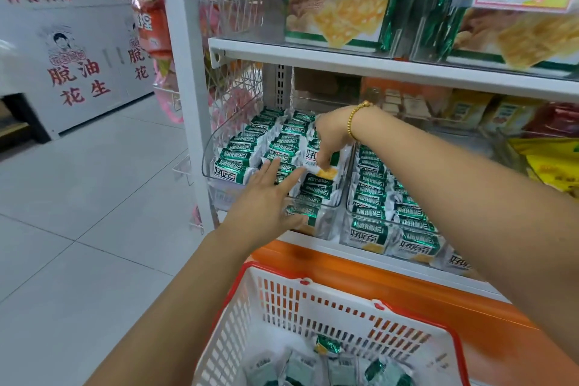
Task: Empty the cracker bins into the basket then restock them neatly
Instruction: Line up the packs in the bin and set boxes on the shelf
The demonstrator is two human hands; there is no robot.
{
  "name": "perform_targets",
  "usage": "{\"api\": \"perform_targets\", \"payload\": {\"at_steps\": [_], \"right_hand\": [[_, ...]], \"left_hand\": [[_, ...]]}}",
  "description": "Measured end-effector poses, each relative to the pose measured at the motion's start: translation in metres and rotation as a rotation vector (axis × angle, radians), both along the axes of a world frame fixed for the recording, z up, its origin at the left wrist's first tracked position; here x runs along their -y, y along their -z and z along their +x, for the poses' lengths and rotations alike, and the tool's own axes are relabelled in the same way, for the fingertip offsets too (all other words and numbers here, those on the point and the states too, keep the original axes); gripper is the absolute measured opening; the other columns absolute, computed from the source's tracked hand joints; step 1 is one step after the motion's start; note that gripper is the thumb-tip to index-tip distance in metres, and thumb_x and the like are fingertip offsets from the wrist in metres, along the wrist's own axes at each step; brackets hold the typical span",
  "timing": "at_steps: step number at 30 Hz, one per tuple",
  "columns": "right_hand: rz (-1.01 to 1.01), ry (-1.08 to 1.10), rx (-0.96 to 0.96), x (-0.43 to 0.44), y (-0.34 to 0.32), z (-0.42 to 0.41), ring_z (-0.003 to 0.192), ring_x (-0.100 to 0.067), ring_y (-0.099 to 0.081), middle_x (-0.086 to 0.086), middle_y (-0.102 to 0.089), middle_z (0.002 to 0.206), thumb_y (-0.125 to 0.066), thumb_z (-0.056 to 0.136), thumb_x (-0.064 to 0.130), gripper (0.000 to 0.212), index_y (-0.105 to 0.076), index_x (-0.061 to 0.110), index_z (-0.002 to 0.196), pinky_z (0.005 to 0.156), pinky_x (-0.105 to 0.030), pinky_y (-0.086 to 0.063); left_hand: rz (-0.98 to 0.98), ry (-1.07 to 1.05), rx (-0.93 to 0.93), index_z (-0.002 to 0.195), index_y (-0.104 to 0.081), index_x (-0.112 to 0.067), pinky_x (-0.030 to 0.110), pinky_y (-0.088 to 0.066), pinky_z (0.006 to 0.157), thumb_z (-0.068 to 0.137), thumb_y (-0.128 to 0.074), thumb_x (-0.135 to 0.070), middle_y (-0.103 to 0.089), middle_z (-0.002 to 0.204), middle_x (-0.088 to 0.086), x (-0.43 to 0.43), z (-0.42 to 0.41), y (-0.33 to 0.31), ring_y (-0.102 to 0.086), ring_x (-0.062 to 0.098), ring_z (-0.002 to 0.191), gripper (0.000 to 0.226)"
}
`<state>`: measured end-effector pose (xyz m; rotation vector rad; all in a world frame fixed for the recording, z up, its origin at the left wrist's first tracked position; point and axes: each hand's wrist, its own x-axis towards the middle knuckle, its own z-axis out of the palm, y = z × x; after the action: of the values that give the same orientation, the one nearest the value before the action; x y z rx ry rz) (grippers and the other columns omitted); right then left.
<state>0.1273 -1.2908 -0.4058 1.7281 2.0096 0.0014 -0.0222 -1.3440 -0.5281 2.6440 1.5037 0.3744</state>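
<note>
Cracker packets (233, 171): green-and-white, packed in rows in two clear bins on the lower shelf (407, 273).
Left bin (207, 157): both hands reach into it.
Right bin (349, 197): just beside it, full.
Left hand (266, 197): fingers straight and spread, tips touching front packets.
Right hand (332, 138): pinches one upright packet (315, 153).
Basket (313, 301): white, red-rimmed, below the shelf, a few packets inside.
</note>
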Motion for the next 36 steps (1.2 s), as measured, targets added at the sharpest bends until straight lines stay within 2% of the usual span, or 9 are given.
{"api": "perform_targets", "payload": {"at_steps": [4,11,15,19,23,26,30,33,36], "right_hand": [[0.071,-0.048,0.066,0.009,0.015,-0.006,0.081,-0.017,-0.053,-0.002,-0.052,0.087,-0.071,0.083,0.033,0.047,-0.060,0.004,0.119,0.072,-0.027,-0.051],[0.203,-0.024,-0.005,0.006,0.043,-0.007,0.119,-0.029,-0.048,-0.010,-0.055,0.123,-0.072,0.080,0.046,0.059,-0.056,0.006,0.120,0.101,-0.040,-0.041],[0.299,-0.074,-0.127,0.006,0.055,0.004,0.104,-0.025,-0.057,-0.012,-0.057,0.116,-0.072,0.084,0.027,0.042,-0.059,0.005,0.118,0.075,-0.032,-0.044],[0.243,-0.117,-0.078,0.012,0.061,0.010,0.111,-0.029,-0.057,-0.015,-0.042,0.138,-0.069,0.086,0.029,0.059,-0.046,0.007,0.136,0.081,-0.034,-0.047],[0.271,-0.127,-0.074,0.021,0.058,0.008,0.114,-0.030,-0.054,-0.016,-0.040,0.139,-0.061,0.092,0.017,0.049,-0.043,0.007,0.137,0.080,-0.035,-0.045],[0.435,-0.157,-0.196,0.046,0.052,0.006,0.112,-0.030,-0.050,-0.015,-0.048,0.127,-0.055,0.093,0.010,0.036,-0.050,0.009,0.128,0.083,-0.040,-0.048],[0.550,-0.181,-0.444,0.107,0.065,0.011,0.085,-0.025,-0.057,-0.007,-0.059,0.090,-0.048,0.095,0.024,0.015,-0.054,0.012,0.088,0.074,-0.040,-0.050],[0.323,-0.208,-0.509,0.142,0.109,0.023,0.074,-0.018,-0.051,0.000,-0.054,0.076,-0.048,0.095,0.030,0.025,-0.042,0.020,0.073,0.065,-0.034,-0.045],[0.022,-0.181,-0.440,0.158,0.182,0.040,0.077,-0.020,-0.053,-0.004,-0.059,0.086,-0.049,0.096,0.029,0.015,-0.049,0.019,0.085,0.064,-0.031,-0.044]], "left_hand": [[0.010,0.060,-0.052,0.149,-0.001,-0.040,0.035,0.002,0.116,0.085,-0.048,-0.065,0.013,0.159,0.007,0.006,-0.004,0.000,0.011,0.024,0.146,0.084],[0.000,0.099,0.004,0.149,-0.005,-0.041,0.029,0.009,0.110,0.085,-0.049,-0.064,0.009,0.159,0.005,0.001,-0.004,0.004,0.011,0.022,0.146,0.080],[-0.013,0.085,0.056,0.150,-0.002,-0.038,0.026,0.009,0.109,0.086,-0.050,-0.063,0.007,0.160,0.002,-0.007,-0.003,0.006,0.009,0.020,0.146,0.083],[-0.008,0.054,0.104,0.151,0.006,-0.028,0.024,0.012,0.107,0.081,-0.043,-0.070,0.008,0.159,-0.003,-0.014,-0.001,0.011,0.011,0.015,0.146,0.095],[0.000,0.062,0.146,0.152,-0.001,-0.026,0.025,0.011,0.109,0.088,-0.050,-0.060,0.006,0.160,0.001,-0.009,-0.002,0.011,0.010,0.018,0.146,0.088],[0.064,0.025,0.306,0.151,-0.022,-0.016,0.031,-0.011,0.115,0.092,-0.057,-0.036,-0.017,0.157,0.006,0.006,-0.003,0.008,-0.010,0.023,0.146,0.072],[0.307,0.066,0.426,0.103,-0.063,-0.011,0.026,-0.041,0.078,0.091,-0.054,-0.023,-0.060,0.100,0.007,0.035,-0.008,0.013,-0.055,0.020,0.095,0.019],[0.148,0.095,0.355,0.081,-0.060,-0.014,0.034,-0.046,0.059,0.090,-0.047,-0.032,-0.061,0.078,0.002,0.056,-0.006,0.041,-0.056,0.018,0.070,0.024],[-0.132,0.114,0.115,0.069,-0.056,-0.013,0.033,-0.045,0.058,0.091,-0.040,-0.037,-0.061,0.071,0.004,0.073,0.002,0.090,-0.055,0.021,0.064,0.036]]}}
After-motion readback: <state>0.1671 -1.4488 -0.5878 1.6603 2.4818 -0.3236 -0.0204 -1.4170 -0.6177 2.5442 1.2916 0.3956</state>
